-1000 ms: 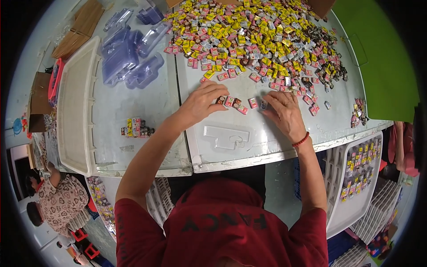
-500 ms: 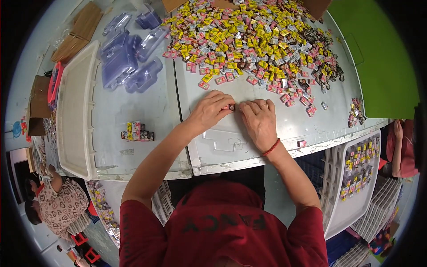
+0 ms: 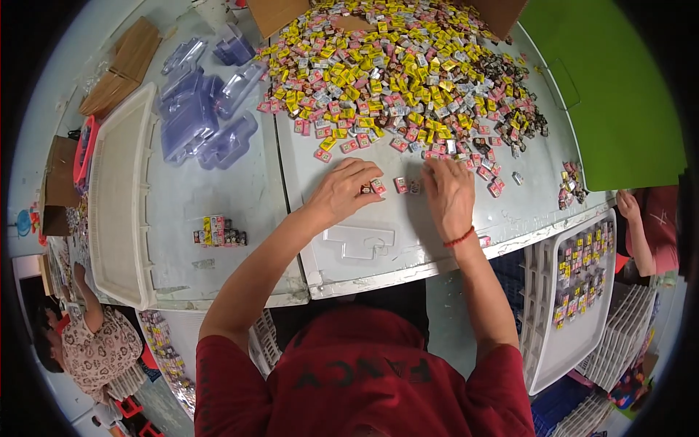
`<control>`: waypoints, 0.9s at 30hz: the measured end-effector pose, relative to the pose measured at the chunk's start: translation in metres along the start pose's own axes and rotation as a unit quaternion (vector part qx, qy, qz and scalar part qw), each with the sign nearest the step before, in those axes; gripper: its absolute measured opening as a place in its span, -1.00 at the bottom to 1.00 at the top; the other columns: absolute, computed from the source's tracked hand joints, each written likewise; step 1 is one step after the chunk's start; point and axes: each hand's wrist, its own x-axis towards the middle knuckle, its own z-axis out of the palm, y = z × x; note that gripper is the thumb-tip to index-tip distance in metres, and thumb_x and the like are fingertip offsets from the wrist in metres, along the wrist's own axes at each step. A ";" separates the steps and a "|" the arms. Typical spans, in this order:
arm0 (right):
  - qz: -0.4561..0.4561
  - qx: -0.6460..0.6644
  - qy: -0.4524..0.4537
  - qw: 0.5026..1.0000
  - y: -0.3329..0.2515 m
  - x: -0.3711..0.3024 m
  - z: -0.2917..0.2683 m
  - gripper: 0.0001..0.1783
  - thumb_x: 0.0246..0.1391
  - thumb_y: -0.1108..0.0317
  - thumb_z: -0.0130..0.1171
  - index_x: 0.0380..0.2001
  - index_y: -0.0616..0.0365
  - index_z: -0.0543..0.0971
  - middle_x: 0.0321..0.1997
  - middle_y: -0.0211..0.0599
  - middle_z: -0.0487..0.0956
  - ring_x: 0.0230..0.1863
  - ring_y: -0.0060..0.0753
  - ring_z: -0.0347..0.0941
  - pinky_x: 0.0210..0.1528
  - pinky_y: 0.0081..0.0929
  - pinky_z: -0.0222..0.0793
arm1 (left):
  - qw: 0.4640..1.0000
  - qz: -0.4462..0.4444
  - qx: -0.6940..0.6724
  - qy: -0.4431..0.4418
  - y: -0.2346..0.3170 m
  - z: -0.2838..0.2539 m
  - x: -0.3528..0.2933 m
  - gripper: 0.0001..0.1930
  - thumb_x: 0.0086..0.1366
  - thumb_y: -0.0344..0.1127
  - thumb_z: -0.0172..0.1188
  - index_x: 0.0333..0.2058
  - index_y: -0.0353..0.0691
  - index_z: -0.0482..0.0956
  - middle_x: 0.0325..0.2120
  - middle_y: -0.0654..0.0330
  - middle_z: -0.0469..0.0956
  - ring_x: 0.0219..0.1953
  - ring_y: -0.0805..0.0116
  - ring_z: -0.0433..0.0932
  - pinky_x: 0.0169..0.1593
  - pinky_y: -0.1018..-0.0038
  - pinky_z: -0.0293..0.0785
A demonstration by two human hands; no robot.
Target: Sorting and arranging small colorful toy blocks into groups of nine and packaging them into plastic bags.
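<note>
My left hand (image 3: pixel 341 192) pinches small boxes, a pink one (image 3: pixel 377 186) and a dark one, between thumb and fingertips above the white table. Just right of it, a pink box (image 3: pixel 400 185) and a pale box (image 3: pixel 415 187) lie loose. My right hand (image 3: pixel 450 193) wears a red cord bracelet and stretches its fingers to the near edge of a heap of small boxes (image 3: pixel 408 73); its fingertips rest by pink boxes there, and I see nothing gripped. A clear plastic tray with a stepped outline (image 3: pixel 357 239) lies nearest me, below both hands.
At left stand a block of small boxes (image 3: pixel 219 231), a stack of clear plastic trays (image 3: pixel 193 120) and a white crate (image 3: pixel 120 197). A green panel (image 3: pixel 626 87) borders the right side. A rack tray with grouped boxes (image 3: pixel 575 291) and another person's arm (image 3: pixel 641 237) are at far right.
My hands have moved apart; the right has gone right and forward to the heap's edge. Two loose boxes now lie between them. The left still pinches small boxes. The whole view has shifted slightly.
</note>
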 end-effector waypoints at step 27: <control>0.009 -0.046 -0.058 0.997 0.038 0.049 0.029 -0.75 -0.16 0.24 0.32 -0.33 0.00 0.59 -0.25 -0.33 0.53 -0.11 -0.22 0.41 -0.08 -0.21 0.21 | 0.997 0.050 0.030 -0.051 0.015 0.040 0.041 -0.59 -0.04 -0.22 0.36 -0.21 -0.29 0.57 -0.22 0.15 0.52 -0.13 0.16 0.45 -0.02 0.33 0.39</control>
